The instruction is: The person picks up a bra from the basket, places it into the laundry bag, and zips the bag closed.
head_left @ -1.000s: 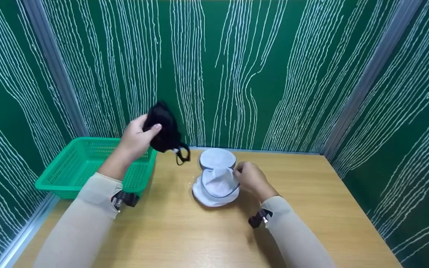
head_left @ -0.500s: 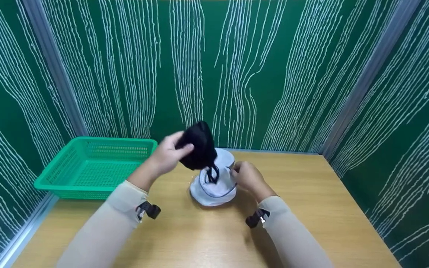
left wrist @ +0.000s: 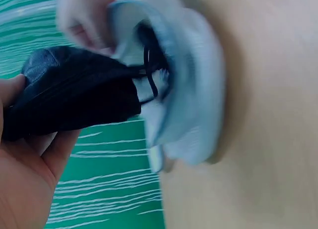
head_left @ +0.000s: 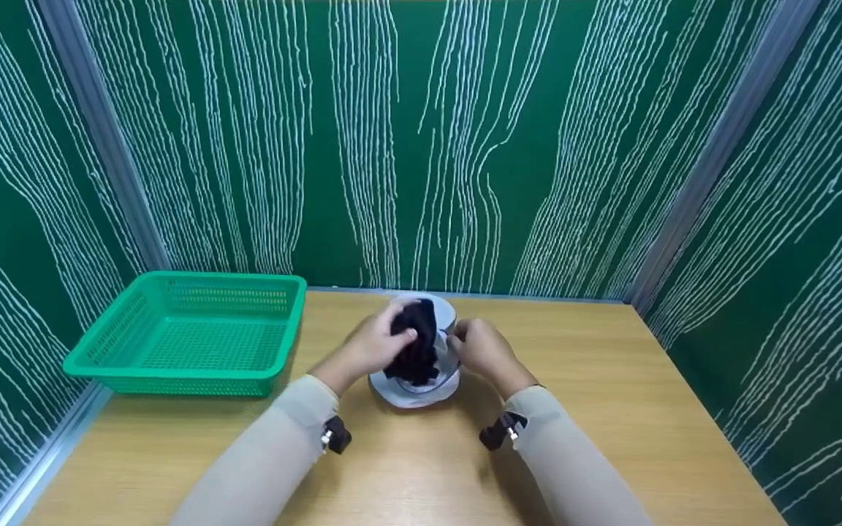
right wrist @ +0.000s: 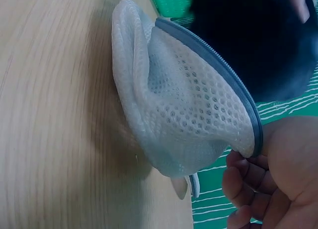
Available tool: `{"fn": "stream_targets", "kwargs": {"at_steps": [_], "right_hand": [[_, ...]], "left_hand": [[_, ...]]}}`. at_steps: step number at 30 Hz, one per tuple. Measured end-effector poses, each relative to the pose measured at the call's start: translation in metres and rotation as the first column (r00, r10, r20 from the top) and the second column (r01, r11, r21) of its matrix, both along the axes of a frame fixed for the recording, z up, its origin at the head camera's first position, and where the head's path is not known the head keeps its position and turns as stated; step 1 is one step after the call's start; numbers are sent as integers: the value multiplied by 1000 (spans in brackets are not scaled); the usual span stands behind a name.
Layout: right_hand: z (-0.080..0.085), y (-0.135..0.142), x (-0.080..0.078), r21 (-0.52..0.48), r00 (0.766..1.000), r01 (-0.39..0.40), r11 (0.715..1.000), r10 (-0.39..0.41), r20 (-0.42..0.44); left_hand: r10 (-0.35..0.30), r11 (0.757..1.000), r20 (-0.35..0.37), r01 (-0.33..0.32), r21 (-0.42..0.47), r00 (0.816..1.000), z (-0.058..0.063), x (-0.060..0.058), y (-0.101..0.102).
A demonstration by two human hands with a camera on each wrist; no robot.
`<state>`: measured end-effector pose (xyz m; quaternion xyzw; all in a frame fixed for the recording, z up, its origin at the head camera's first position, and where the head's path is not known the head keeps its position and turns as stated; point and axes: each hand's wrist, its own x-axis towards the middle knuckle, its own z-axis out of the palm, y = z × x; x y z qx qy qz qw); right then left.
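A white mesh laundry bag with a grey zip edge stands on the table, its round lid folded back behind it. My right hand pinches the zip edge at the right of the mouth. In the right wrist view the bag's mesh side bulges from the table. My left hand grips a folded black bra, thumb on top, over the bag's mouth. In the left wrist view the bra's thin straps hang into the opening. How deep they reach inside is hidden.
A green plastic basket with perforated sides stands at the left of the wooden table. Green panels with white wavy lines close off the back and both sides.
My left hand has carried the black bra rightward and down, from above the basket's right side to the bag's mouth. My right hand stays at the zip edge.
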<state>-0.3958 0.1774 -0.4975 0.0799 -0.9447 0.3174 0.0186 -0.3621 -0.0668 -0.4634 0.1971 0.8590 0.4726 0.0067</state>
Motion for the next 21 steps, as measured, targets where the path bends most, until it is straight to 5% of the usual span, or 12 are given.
{"fn": "stream_targets", "kwargs": {"at_steps": [8, 21], "right_hand": [[-2, -4, 2, 16, 1000, -15, 1000, 15, -15], [8, -1, 1, -132, 999, -48, 990, 49, 2]], "left_hand": [[-52, 989, -64, 42, -142, 997, -37, -14, 27], [-120, 919, -61, 87, -385, 991, -58, -16, 50]]}}
